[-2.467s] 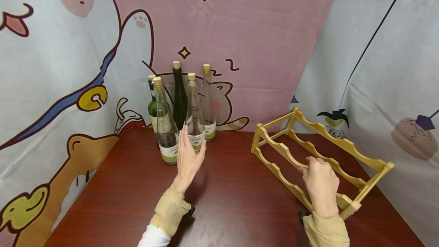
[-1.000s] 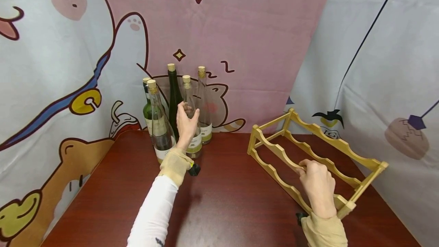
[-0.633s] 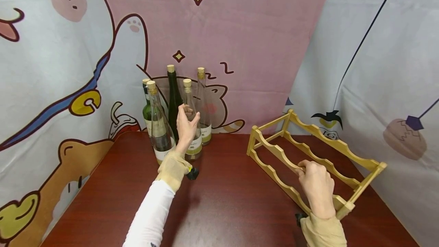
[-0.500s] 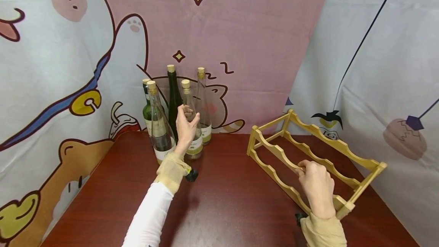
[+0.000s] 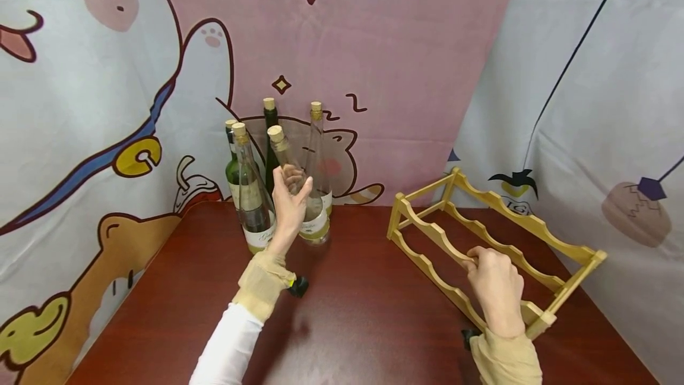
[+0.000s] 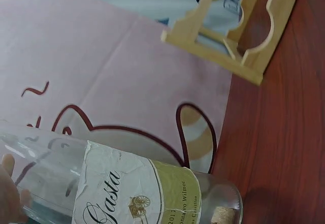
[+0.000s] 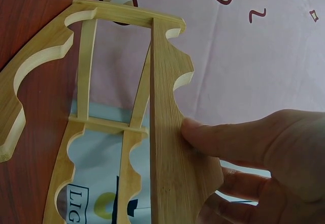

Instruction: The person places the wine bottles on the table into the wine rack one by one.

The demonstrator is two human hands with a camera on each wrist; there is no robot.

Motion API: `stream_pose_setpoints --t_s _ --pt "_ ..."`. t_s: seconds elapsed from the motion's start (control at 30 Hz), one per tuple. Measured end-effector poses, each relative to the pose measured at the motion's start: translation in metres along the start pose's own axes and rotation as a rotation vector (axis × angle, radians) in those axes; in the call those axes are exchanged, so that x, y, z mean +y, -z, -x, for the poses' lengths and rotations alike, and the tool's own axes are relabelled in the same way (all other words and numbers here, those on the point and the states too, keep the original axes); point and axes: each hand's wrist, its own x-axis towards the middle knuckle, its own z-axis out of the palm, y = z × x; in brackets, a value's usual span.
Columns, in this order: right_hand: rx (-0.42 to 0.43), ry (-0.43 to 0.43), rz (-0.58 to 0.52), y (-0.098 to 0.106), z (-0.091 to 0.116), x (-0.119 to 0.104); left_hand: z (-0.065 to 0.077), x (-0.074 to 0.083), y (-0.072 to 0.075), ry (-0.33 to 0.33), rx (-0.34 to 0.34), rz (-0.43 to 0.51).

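Note:
In the head view my left hand (image 5: pixel 289 210) grips a clear, corked glass wine bottle (image 5: pixel 315 226) by its upper body. The bottle tilts, its neck leaning left; whether its base touches the table cannot be told. Its white and green label (image 6: pixel 119 188) shows large in the left wrist view, with fingertips (image 6: pixel 9 198) around the glass at the lower left. On the right, my right hand (image 5: pixel 497 290) holds the upper front rail of a wooden wine rack (image 5: pixel 440 239). In the right wrist view the thumb (image 7: pixel 223 140) lies on that scalloped rail (image 7: pixel 170 148), other fingers behind it.
Close around the held bottle stand another clear bottle (image 5: pixel 251 201) at left, a green bottle (image 5: pixel 233 174), a dark bottle (image 5: pixel 271 135) behind, and a clear bottle (image 5: pixel 316 141) to the right. A printed cloth (image 5: pixel 395 64) hangs behind the reddish-brown table (image 5: pixel 369 314).
My left hand reached to the clear bottle with straight fingers, then curled around it. The bottle has since tipped, its cork moving left. The right hand keeps its hold on the rack.

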Motion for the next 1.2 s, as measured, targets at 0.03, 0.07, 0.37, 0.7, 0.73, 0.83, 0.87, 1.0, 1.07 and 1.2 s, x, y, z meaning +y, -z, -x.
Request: stream_pose_setpoints --t_s 0.03,0.07,0.37,0.7,0.73,0.83,0.87,1.0,1.07,1.2 --pt "-0.003 -0.004 0.001 0.0 0.0 0.0 0.002 0.001 0.0 0.01 0.009 0.023" --pt "-0.006 -0.009 0.002 0.0 0.0 0.0 0.005 0.002 0.0 0.018 0.018 0.054" --pt "-0.009 -0.017 0.005 0.0 -0.001 -0.001 0.029 0.011 0.004 0.046 0.102 0.268" --pt "-0.019 -0.036 0.019 -0.002 -0.001 -0.002 0.056 0.017 0.009 0.029 0.13 0.436" --pt "-0.018 -0.037 0.019 -0.002 -0.001 -0.002 0.058 0.018 0.009 0.023 0.135 0.451" --pt "-0.015 -0.038 0.018 -0.002 -0.001 -0.002 0.063 0.02 0.01 0.024 0.15 0.49" --pt "-0.015 -0.039 0.017 -0.002 -0.001 -0.003 0.065 0.02 0.01 0.03 0.158 0.502" --pt "-0.016 -0.039 0.017 -0.002 -0.001 -0.003 0.07 0.022 0.009 0.072 0.194 0.53" --pt "-0.013 -0.037 0.017 -0.002 -0.001 -0.004 0.072 0.022 0.008 0.092 0.209 0.541" --pt "0.003 -0.027 0.016 -0.003 0.0 -0.004 0.078 0.021 0.007 0.11 0.218 0.545"
